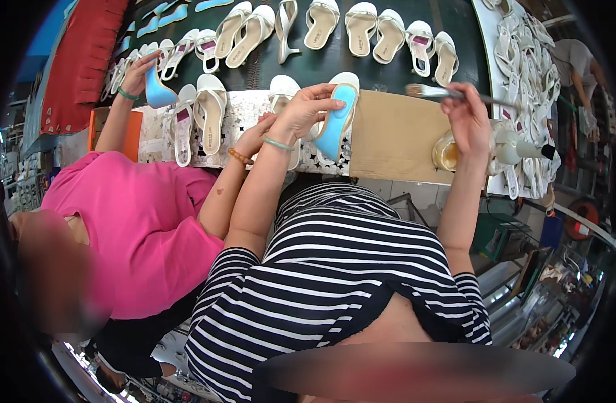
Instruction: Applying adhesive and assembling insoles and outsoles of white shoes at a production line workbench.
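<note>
My left hand (306, 113), with a pale green bangle at the wrist, pinches a light-blue shoe sole (333, 134) by its upper part. Behind this sole a white sandal (347, 79) shows in part; whether the two touch I cannot tell. My right hand (469, 121) is raised over the right end of the cardboard sheet (392, 131), closed round the handle of a flat brush (425, 91) whose bristles point left. Just below that hand stands a glass jar (446, 153) with amber liquid, partly hidden by my wrist. A white bottle (512, 149) with a black tip is beside it.
At my left a co-worker in pink holds another light-blue sole (161, 93). White sandals (321, 25) line the green table surface (267, 75); several more blue soles (167, 15) lie at the far left. A white board (484, 27) crowded with sandals is on the right.
</note>
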Tool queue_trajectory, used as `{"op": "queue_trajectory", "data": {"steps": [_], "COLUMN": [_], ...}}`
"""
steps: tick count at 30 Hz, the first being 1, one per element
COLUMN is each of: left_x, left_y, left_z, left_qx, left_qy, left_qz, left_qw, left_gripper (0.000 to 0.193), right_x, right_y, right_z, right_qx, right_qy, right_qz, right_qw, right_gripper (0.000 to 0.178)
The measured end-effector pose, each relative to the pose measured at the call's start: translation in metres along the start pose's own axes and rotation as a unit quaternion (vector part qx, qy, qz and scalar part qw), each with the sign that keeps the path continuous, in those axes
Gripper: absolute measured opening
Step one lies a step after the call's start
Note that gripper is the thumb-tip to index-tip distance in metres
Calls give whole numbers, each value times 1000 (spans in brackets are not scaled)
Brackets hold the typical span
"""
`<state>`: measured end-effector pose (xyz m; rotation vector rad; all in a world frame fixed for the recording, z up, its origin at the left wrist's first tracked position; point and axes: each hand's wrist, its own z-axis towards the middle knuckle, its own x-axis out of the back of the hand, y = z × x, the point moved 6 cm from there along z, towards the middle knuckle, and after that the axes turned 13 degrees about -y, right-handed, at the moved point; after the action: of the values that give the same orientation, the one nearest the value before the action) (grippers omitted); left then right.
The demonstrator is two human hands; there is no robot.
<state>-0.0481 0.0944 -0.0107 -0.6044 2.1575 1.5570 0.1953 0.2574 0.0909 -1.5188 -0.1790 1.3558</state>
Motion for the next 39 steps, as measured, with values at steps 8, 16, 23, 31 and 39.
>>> {"op": "queue_trajectory", "data": {"steps": [8, 16, 23, 31, 39], "left_x": [-1, -3, -1, -4, -7], "left_y": [-8, -7, -12, -11, -7], "left_z": [-8, -12, -13, -14, -16], "left_qx": [3, -3, 21, 9, -13], "left_qy": [-52, -75, -76, -39, -4], "left_qz": [-51, -72, -86, -92, -78], "left_qw": [997, 995, 993, 995, 997], "left_gripper": [36, 37, 35, 33, 31], "right_x": [-37, -70, -78, -71, -66], "right_y": [32, 68, 64, 68, 74], "right_z": [77, 102, 109, 116, 114], "right_qx": [-70, -140, -111, -84, -69], "right_qy": [32, -72, -42, 7, 26], "right_qz": [-297, -351, -407, -442, -421], "right_qw": [952, 923, 906, 893, 904], "right_gripper": [13, 11, 11, 12, 11]}}
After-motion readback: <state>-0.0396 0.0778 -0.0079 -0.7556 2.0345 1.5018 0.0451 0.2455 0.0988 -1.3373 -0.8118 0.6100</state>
